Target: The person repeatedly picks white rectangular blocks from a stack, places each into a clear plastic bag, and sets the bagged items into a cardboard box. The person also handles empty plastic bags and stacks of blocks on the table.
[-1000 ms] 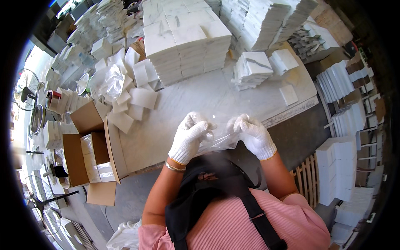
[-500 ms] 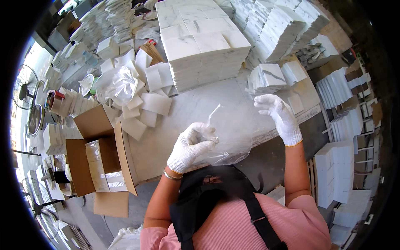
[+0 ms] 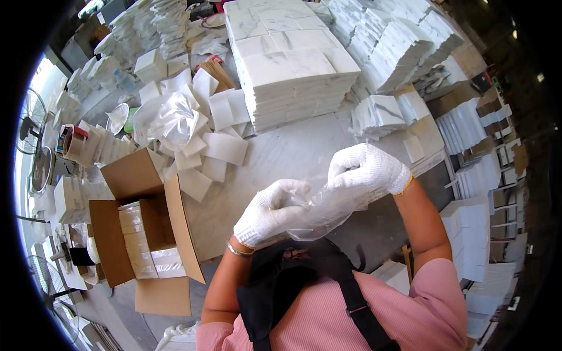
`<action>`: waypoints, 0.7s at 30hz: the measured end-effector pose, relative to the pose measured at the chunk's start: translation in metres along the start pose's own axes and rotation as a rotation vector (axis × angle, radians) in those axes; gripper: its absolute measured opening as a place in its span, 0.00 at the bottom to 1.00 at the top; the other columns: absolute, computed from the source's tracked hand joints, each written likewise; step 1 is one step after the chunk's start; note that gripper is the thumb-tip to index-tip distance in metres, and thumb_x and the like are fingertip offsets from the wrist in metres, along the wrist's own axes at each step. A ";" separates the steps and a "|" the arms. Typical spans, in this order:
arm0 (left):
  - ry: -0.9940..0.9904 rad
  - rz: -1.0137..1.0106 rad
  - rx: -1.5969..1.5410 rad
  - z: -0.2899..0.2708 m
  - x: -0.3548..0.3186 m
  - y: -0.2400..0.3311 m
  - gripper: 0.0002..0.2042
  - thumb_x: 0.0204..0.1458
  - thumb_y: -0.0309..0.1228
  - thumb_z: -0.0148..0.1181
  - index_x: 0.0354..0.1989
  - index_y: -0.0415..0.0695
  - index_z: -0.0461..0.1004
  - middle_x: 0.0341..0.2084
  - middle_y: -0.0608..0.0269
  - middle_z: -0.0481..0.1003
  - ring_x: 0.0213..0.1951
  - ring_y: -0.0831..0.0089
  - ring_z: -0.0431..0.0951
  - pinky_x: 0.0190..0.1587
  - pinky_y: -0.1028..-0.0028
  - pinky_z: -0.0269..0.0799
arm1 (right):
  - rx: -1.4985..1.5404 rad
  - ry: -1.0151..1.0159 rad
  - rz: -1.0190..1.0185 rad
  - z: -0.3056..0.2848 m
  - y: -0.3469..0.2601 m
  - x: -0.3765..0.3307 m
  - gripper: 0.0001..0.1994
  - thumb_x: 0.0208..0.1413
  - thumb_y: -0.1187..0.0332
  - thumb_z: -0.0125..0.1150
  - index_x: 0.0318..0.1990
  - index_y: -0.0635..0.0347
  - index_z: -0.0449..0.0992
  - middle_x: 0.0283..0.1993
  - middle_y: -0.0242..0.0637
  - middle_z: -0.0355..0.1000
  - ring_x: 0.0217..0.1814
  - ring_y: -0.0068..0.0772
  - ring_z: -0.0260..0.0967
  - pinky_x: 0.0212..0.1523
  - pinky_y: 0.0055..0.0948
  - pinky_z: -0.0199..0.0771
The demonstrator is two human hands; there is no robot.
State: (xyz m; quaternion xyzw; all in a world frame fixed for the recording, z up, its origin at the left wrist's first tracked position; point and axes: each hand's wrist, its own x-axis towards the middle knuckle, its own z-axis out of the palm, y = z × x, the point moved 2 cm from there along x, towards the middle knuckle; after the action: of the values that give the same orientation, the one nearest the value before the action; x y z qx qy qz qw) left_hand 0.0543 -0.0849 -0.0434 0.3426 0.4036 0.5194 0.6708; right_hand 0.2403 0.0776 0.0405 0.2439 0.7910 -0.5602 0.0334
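Both my hands wear white knit gloves and grip a clear plastic bag (image 3: 325,219) near my chest, over the table's front edge. My left hand (image 3: 272,212) pinches the bag on its left side, thumb against fingers. From the right, my right hand (image 3: 369,171) has its fingertips closed on the bag's upper part. The bag looks limp, and its film hangs crumpled below and between the hands. I cannot make out anything inside it.
A large stack of marble tiles (image 3: 293,64) stands ahead on the table (image 3: 275,152), with a smaller tile pile (image 3: 377,115) right of it. White foam sheets (image 3: 222,147) lie scattered at left. An open cardboard box (image 3: 111,240) holding plastic-wrapped packs (image 3: 133,228) sits at the left edge.
My right hand has come in leftward from the side, fingers apart before, and now grips the plastic bag. My left hand has kept its hold, and the bag has bunched together.
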 end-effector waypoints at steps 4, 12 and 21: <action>0.000 0.003 -0.042 -0.005 0.003 -0.003 0.20 0.52 0.17 0.62 0.56 0.38 0.72 0.40 0.59 0.80 0.43 0.75 0.80 0.47 0.72 0.78 | 0.012 0.082 0.114 0.012 0.001 -0.003 0.10 0.56 0.65 0.68 0.31 0.65 0.80 0.31 0.34 0.77 0.36 0.23 0.72 0.42 0.26 0.72; 0.035 0.018 0.071 -0.008 0.010 0.004 0.15 0.57 0.26 0.61 0.53 0.38 0.74 0.33 0.60 0.81 0.33 0.79 0.77 0.37 0.78 0.74 | -0.047 0.256 -0.106 0.028 0.003 -0.006 0.08 0.52 0.68 0.70 0.31 0.64 0.81 0.31 0.33 0.77 0.35 0.24 0.74 0.41 0.27 0.73; 0.077 0.021 0.053 -0.009 0.011 0.000 0.13 0.58 0.28 0.61 0.50 0.38 0.76 0.31 0.63 0.80 0.30 0.81 0.74 0.36 0.78 0.72 | -0.043 0.269 0.192 0.037 -0.007 -0.009 0.12 0.53 0.63 0.72 0.31 0.64 0.80 0.26 0.30 0.73 0.31 0.20 0.67 0.38 0.26 0.70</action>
State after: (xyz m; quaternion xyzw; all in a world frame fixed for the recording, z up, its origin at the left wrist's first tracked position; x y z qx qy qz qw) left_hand 0.0480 -0.0740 -0.0495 0.3443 0.4393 0.5283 0.6398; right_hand 0.2368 0.0396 0.0355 0.3904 0.7731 -0.4997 -0.0143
